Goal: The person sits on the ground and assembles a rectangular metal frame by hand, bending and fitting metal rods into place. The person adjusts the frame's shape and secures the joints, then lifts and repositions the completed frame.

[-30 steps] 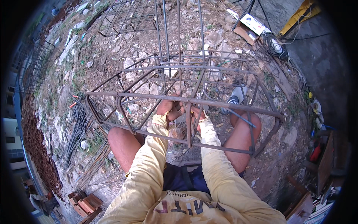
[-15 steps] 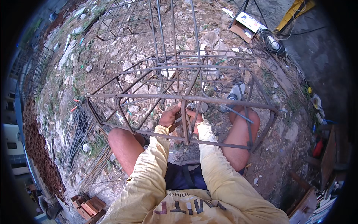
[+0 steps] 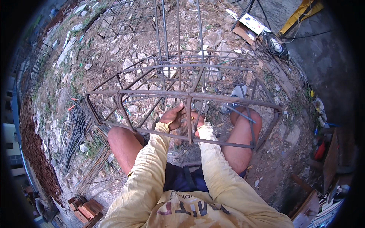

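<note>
A rusty rebar cage [image 3: 159,93] of long bars and bent stirrups stretches across in front of me, above my spread knees. Both hands reach into it below its near top bar, close to an upright stirrup leg [image 3: 189,123]. My left hand [image 3: 173,116] is just left of that leg, fingers curled and thumb pointing up toward the bar. On the other side, my right hand [image 3: 198,118] is closed too and partly hidden by the steel. Whatever lies between the fingers is too small or covered to name.
Long upright bars [image 3: 178,38] rise at the cage's far side. Another rebar frame [image 3: 127,21] lies beyond on rubble. Cut rods [image 3: 76,133] are heaped at left, with bricks [image 3: 86,209] nearer. An open carton [image 3: 249,28] and coiled cable [image 3: 274,43] sit far right.
The cage and my hands appear slightly higher and further left, partly from my head moving. The near bar slopes a little more. Both hands stay closed beside the same stirrup leg.
</note>
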`<state>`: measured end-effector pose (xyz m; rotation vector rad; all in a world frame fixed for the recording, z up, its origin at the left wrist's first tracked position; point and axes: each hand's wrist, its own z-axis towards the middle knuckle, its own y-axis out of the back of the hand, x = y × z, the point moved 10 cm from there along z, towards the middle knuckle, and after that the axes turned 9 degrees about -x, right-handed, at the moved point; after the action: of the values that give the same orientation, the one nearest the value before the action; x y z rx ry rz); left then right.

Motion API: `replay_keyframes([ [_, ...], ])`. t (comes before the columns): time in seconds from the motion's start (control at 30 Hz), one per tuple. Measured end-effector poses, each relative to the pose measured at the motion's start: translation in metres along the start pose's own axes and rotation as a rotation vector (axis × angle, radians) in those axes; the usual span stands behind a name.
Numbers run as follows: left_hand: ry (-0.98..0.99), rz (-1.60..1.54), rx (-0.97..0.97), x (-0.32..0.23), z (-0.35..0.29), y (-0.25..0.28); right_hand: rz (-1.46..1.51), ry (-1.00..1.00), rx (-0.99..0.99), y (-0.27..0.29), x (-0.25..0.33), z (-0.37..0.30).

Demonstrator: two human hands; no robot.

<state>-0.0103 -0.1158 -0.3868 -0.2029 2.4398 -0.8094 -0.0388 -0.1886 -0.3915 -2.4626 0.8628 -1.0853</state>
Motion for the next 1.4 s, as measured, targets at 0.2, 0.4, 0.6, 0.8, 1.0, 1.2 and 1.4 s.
replay_keyframes([
  [0.2,0.047,-0.049,0.025,0.000,-0.004,-0.007,0.039,0.045,-0.092,0.015,0.001,0.002],
  [0.4,0.040,-0.076,-0.060,0.003,0.006,0.015,0.056,0.103,-0.187,0.017,0.000,0.005],
  [0.6,-0.122,-0.176,-0.074,-0.005,0.005,0.013,-0.201,0.369,-0.323,0.011,0.031,0.005],
  [0.8,-0.359,-0.162,-0.044,-0.024,-0.028,-0.030,-0.329,0.627,-0.396,0.013,0.056,0.000],
  [1.0,-0.630,0.306,-0.394,-0.027,-0.037,0.005,-0.222,0.519,-0.281,0.023,0.024,0.050],
  [1.2,-0.674,0.402,-0.313,-0.025,-0.056,-0.036,0.048,0.430,-0.166,0.036,-0.014,0.064],
  [1.4,-0.573,0.507,-0.297,-0.031,-0.057,-0.006,-0.138,0.428,-0.229,0.009,-0.020,0.052],
])
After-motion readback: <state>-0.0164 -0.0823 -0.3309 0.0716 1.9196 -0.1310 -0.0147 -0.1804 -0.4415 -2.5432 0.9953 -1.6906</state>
